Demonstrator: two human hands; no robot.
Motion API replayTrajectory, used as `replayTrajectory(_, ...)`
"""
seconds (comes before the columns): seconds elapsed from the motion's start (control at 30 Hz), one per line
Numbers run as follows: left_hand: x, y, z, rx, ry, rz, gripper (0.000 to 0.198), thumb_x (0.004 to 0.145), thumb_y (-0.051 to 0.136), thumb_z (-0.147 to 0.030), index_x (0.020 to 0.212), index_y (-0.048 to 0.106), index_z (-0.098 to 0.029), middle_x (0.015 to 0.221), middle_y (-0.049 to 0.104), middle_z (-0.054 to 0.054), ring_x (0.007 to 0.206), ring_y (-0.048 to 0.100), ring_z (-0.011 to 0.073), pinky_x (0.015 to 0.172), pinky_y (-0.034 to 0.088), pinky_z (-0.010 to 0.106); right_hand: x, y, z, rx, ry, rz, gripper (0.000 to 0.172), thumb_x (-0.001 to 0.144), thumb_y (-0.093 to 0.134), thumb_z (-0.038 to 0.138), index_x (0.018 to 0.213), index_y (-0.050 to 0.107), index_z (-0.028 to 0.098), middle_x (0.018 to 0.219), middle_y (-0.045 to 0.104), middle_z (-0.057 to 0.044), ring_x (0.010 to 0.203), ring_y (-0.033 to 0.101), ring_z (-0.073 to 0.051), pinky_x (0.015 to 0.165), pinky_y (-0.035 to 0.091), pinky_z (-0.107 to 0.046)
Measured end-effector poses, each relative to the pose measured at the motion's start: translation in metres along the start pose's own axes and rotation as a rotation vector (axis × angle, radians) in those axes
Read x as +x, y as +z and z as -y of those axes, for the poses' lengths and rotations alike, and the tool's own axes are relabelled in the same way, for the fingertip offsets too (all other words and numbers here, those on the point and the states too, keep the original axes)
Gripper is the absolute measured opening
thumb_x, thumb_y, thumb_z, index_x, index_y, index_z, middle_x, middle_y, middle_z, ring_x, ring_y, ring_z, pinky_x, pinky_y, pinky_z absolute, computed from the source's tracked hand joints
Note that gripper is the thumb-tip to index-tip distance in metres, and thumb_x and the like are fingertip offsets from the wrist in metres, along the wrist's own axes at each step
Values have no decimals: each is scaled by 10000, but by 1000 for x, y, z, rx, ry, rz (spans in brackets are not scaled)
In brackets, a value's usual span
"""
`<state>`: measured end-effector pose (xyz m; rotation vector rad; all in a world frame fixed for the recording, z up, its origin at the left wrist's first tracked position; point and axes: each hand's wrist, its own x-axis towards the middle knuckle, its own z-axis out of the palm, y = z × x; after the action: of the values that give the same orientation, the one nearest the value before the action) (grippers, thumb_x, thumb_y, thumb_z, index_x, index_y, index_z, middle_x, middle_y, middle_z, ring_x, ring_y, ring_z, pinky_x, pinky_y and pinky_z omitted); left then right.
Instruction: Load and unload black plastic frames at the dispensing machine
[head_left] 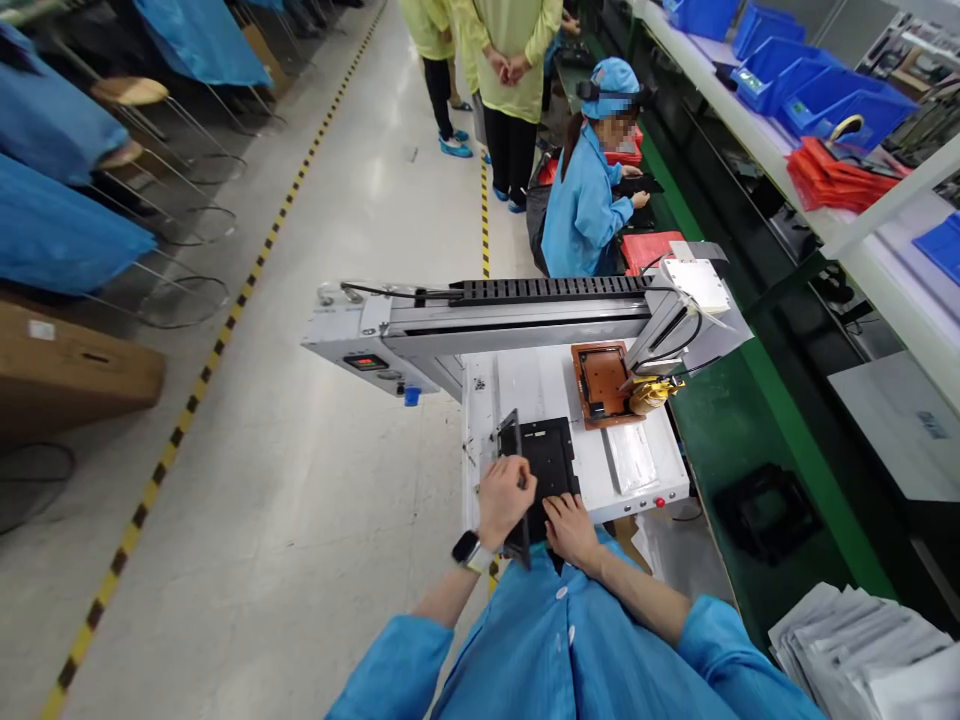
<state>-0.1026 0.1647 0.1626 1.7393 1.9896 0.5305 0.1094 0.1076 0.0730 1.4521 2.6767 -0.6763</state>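
A black, shallow rectangular plate [552,452] lies on the white machine bed in front of me. Beside its left edge a thin dark panel [514,545] stands tilted nearly on edge. My left hand [508,497], with a watch on its wrist, is closed at the panel, fingers curled; their exact hold is partly hidden. On the near part of the plate rests my right hand [571,530], its fingers laid over the surface. Further back, an orange-brown fixture [602,385] holds a black frame, under a gold-coloured tool head [651,394].
A metal gantry [517,325] spans the machine bed. A clear-wrapped block [630,458] lies near the red button [659,502]. On the right runs a green conveyor [780,420] with a black frame [769,512]. A seated co-worker [589,210] is beyond.
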Motion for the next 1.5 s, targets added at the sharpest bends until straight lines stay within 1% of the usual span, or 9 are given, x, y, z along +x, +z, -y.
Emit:
replayTrajectory(0.07,-15,-26,33,-90,-114,-126,22,978,600,-251,978,621,-246,801,628,26,851,641,240,926,501,377,5,13,11,-30,-36,55,531,1143,550,307,1649,594,151,1535,724,-161,1392,579,-318,1279,438,-533)
replayTrajectory(0.2,-32,-53,81,-319,-284,-299,227,930,618,-447,1042,584,-252,715,533,-45,671,551,192,703,464,320,11,19,13,-83,-45,123,444,1140,573,283,1549,682,151,1371,782,-155,1320,625,-296,1249,480,-503)
replayTrajectory(0.53,-31,-58,91,-427,-366,-333,302,855,630,-527,977,528,-271,717,524,-59,674,553,171,696,474,304,23,-12,15,-127,-160,248,223,1021,818,355,1122,788,158,1190,773,-127,1230,627,-289,1187,504,-468)
replayTrajectory(0.67,-30,-61,103,-412,-443,-302,440,811,659,-567,1102,593,-244,674,530,-80,660,554,179,710,473,309,9,-50,17,-67,-184,165,173,1054,784,334,1113,781,172,1162,753,-114,1161,606,-278,1094,508,-461)
replayTrajectory(0.87,-21,-61,107,-484,-727,-60,639,714,623,-600,1170,741,-169,608,587,-31,609,530,211,615,376,326,-38,-142,11,42,-294,-152,141,1091,755,306,1176,764,195,1135,745,-72,1094,582,-242,986,453,-424)
replayTrajectory(0.97,-19,-60,102,-471,-703,-59,633,690,645,-631,1105,763,-168,594,590,-23,618,531,209,635,381,332,-69,-189,8,24,-364,-325,138,1103,721,224,1233,747,183,1150,748,-73,1059,577,-219,933,430,-397)
replayTrajectory(1.13,-16,-60,92,-390,-734,-105,671,645,665,-699,1042,776,-170,578,599,-13,643,564,229,646,398,349,-116,-252,-3,-24,-400,-460,149,1122,661,169,1246,743,178,1154,761,-81,1035,590,-201,900,440,-382)
replayTrajectory(1.3,-9,-61,70,-362,-731,-106,607,627,669,-669,985,772,-190,565,622,2,671,605,260,664,423,368,-147,-283,-28,-29,-386,-582,195,1109,640,127,1265,752,163,1124,774,-90,1003,624,-201,844,456,-381)
replayTrajectory(1.5,-3,-60,50,-283,-780,-105,535,585,679,-672,873,762,-229,564,631,18,677,616,286,682,433,395,-176,-298,-62,-23,-333,-651,226,1119,575,128,1219,764,203,1060,786,-80,947,633,-202,807,482,-392)
